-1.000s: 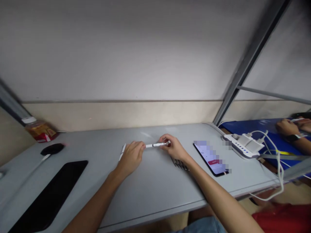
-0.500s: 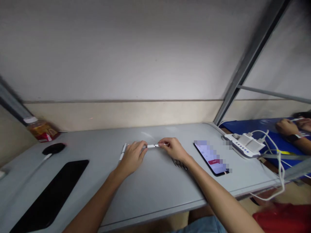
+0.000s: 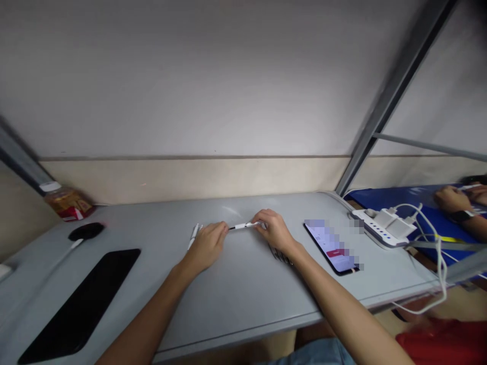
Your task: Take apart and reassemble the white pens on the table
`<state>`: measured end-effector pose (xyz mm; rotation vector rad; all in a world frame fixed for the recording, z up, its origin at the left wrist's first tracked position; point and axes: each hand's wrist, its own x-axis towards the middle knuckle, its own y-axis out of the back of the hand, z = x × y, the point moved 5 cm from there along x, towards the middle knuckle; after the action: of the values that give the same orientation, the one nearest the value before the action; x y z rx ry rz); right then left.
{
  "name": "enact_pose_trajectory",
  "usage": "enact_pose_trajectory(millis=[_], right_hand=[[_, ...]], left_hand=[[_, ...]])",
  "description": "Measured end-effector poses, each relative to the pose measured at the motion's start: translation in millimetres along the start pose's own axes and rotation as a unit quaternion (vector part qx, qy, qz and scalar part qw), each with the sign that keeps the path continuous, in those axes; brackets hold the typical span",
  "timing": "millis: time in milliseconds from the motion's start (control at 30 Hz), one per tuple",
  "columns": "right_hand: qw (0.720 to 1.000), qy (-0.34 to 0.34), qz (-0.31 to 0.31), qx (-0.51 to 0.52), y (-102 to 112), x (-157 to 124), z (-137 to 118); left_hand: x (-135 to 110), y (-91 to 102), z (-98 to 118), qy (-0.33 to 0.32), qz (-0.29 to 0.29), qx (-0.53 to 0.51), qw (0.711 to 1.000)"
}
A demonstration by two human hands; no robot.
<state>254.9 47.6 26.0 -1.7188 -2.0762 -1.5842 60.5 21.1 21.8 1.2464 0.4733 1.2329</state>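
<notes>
Both my hands meet at the middle of the grey table (image 3: pixel 236 284). My left hand (image 3: pixel 206 245) and my right hand (image 3: pixel 274 230) each pinch one end of a slim white pen (image 3: pixel 243 226), held just above the tabletop; a short dark section shows near my left fingertips. A second white pen (image 3: pixel 193 236) lies on the table just left of my left hand. Several dark pens (image 3: pixel 280 255) lie under my right wrist, partly hidden.
A lit phone (image 3: pixel 331 248) lies to the right. A white power strip (image 3: pixel 380 227) with chargers and cables sits at the right edge. A black pad (image 3: pixel 79 301), a black mouse (image 3: pixel 85 231) and a jar (image 3: pixel 68 203) are at the left. Another person's hand (image 3: pixel 451 198) rests on a blue table.
My hands drew together along the white pen half a second ago, then parted slightly; a dark section of the pen now shows near my left fingers.
</notes>
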Motion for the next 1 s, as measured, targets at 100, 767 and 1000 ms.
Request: enact_pose_trajectory(millis=[100,767,1000], right_hand=[[1.000,-0.027,-0.001,-0.014,5.0,0.0,6.7],[0.998,0.001,-0.029,0.055,0.4,1.2,-2.0],[0.982,-0.081,-0.049,0.166,-5.4,0.9,2.8]], left_hand=[[-0.2,3.8,1.5,-0.009,0.005,-0.009,1.000],[-1.5,-8.0,1.6,-0.009,-0.003,-0.020,1.000],[-1.3,-3.9,2.5,-0.035,-0.008,0.011,0.999]])
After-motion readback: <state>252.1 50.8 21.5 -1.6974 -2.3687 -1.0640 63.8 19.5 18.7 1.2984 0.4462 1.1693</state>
